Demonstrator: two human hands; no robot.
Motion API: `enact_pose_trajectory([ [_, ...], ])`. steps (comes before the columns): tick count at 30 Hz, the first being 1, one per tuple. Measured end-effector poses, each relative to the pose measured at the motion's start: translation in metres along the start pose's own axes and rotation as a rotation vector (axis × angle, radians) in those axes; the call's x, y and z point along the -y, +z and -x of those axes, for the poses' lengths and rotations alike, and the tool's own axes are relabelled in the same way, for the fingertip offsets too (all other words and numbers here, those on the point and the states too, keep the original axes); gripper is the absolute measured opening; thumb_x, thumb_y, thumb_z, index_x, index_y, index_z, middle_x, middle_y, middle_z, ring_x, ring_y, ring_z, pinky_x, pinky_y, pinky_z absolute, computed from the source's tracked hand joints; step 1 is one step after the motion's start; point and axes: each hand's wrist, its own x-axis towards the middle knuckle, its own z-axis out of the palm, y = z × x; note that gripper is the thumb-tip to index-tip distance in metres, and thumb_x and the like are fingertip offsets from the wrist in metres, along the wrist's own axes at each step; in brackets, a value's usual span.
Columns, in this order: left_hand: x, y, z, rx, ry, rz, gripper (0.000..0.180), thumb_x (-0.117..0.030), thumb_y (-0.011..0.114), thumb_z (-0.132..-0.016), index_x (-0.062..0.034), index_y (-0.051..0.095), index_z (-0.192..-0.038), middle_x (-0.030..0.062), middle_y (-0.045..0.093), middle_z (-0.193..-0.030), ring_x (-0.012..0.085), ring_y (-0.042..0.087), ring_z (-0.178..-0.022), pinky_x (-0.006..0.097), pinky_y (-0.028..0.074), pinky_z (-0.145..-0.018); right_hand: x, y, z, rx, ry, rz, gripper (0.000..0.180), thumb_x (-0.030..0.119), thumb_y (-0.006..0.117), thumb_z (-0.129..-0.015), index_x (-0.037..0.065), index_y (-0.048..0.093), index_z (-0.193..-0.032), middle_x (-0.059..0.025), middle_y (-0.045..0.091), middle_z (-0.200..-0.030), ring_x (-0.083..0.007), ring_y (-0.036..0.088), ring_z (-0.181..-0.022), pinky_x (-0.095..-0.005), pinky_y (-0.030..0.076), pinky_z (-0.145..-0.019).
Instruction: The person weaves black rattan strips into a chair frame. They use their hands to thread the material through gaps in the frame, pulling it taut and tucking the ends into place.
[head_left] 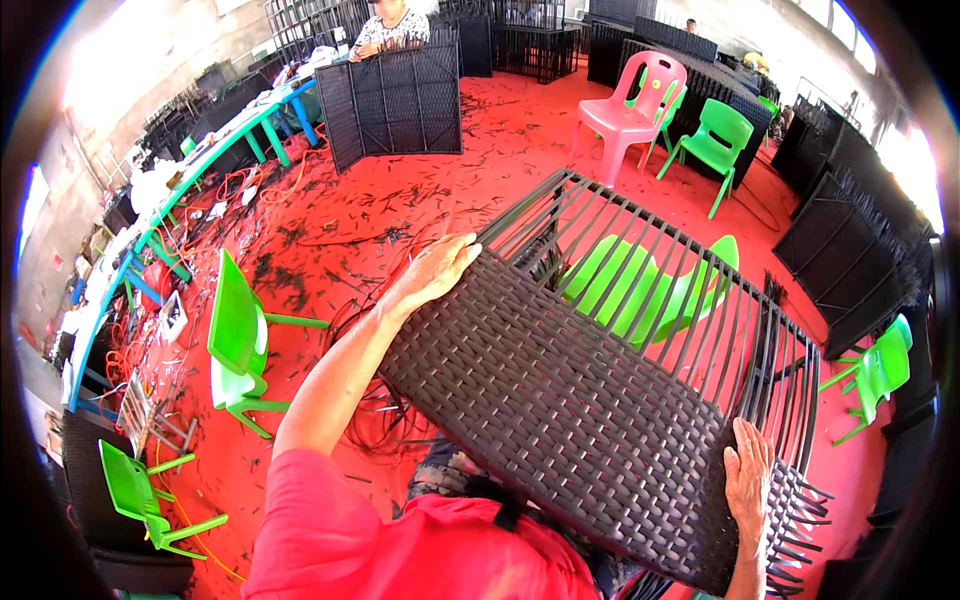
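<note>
A dark brown woven wicker panel point(560, 400) lies tilted in front of me, over my lap. Its near part is closely woven; bare parallel strands point(640, 235) run across the open frame beyond. My left hand point(440, 268) is closed over the panel's left edge, where weave meets bare strands, with its thumb hidden. On the right end of the weave my right hand point(748, 475) lies flat, fingers stretched out. Loose strand ends point(795, 530) stick out beside it.
Green chairs stand beyond the panel point(625, 285) and to the left point(240, 340). A pink chair point(628, 105) is farther back. Strand scraps litter the red floor point(400, 190). A long table point(205, 160) lines the left. Behind dark woven panels point(400, 105) is another person point(395, 28).
</note>
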Motion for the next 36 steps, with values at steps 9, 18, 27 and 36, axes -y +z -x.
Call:
enact_pose_trajectory([
  [9,0.002,0.002,-0.002,-0.019,0.018,-0.118,0.055,-0.043,0.038,-0.09,0.0003,0.041,-0.124,0.0182,0.044,-0.126,0.0292,0.04,-0.118,0.035,0.031,-0.098,0.003,0.0,-0.003,-0.024,-0.03,0.012,0.039,0.021,0.041,-0.089,0.001,0.044,-0.122,-0.0163,0.048,-0.121,-0.031,0.042,-0.114,-0.0411,0.027,-0.099],
  [18,0.001,-0.001,-0.004,0.014,-0.054,0.024,0.055,-0.043,0.042,-0.089,-0.0006,0.042,-0.125,0.0157,0.045,-0.127,0.0239,0.043,-0.118,0.032,0.033,-0.097,0.004,-0.002,-0.003,0.015,0.018,-0.029,0.041,0.026,0.042,-0.089,0.006,0.042,-0.126,-0.0154,0.047,-0.122,-0.0295,0.04,-0.117,-0.0432,0.021,-0.103],
  [27,0.011,0.002,-0.004,0.012,-0.067,0.038,0.054,-0.042,0.043,-0.089,-0.0006,0.042,-0.124,0.0159,0.045,-0.126,0.0252,0.04,-0.12,0.032,0.031,-0.099,0.002,0.001,-0.002,-0.023,-0.005,-0.032,0.04,0.025,0.043,-0.089,0.004,0.045,-0.123,-0.013,0.048,-0.122,-0.0275,0.04,-0.118,-0.043,0.021,-0.103],
  [36,-0.013,-0.006,-0.001,0.038,-0.114,-0.056,0.059,-0.046,0.043,-0.088,-0.0034,0.039,-0.128,0.016,0.04,-0.131,0.0251,0.036,-0.123,0.033,0.027,-0.101,-0.004,0.004,0.002,-0.076,-0.008,-0.054,0.041,0.024,0.046,-0.087,0.005,0.045,-0.123,-0.0116,0.047,-0.124,-0.0278,0.039,-0.118,-0.0426,0.024,-0.1],
])
